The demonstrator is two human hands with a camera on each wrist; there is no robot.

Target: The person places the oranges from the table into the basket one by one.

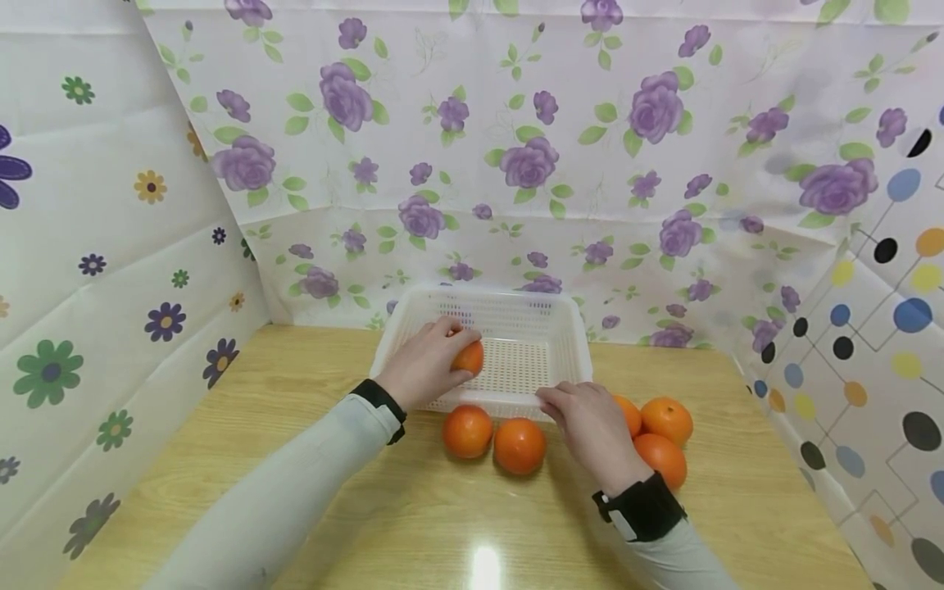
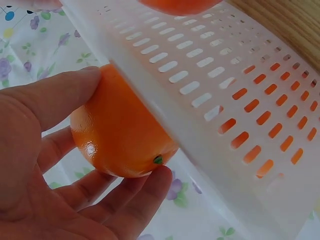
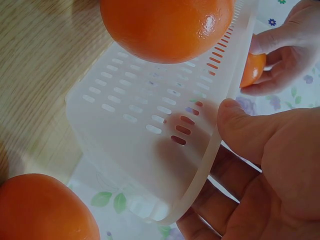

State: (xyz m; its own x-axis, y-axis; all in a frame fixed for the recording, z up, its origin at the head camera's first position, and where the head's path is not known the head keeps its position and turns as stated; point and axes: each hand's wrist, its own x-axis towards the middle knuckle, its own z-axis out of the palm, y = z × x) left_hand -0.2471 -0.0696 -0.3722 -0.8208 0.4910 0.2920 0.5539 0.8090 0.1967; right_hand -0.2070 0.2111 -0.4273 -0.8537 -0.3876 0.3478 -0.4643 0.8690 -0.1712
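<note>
My left hand [image 1: 431, 365] grips an orange [image 2: 122, 125] inside the white slotted basket [image 1: 568, 344], at its left side. In the left wrist view the thumb and fingers curl round the fruit, whose green stem spot shows, and the basket's rim covers part of it. At the basket's front right corner, my right hand [image 1: 590, 426] holds the rim, thumb outside and fingers inside in the right wrist view. Two oranges, one on the left [image 1: 468, 431] and one on the right [image 1: 519, 447], sit on the table just in front of the basket, between my hands.
Right of my right hand, three oranges cluster on the wooden table [image 1: 354, 524]: a back one [image 1: 667, 420], a front one [image 1: 661, 460] and one partly hidden [image 1: 628, 415] by the hand. Flowered cloth [image 1: 472, 164] hangs close behind the basket; patterned sheets flank both sides.
</note>
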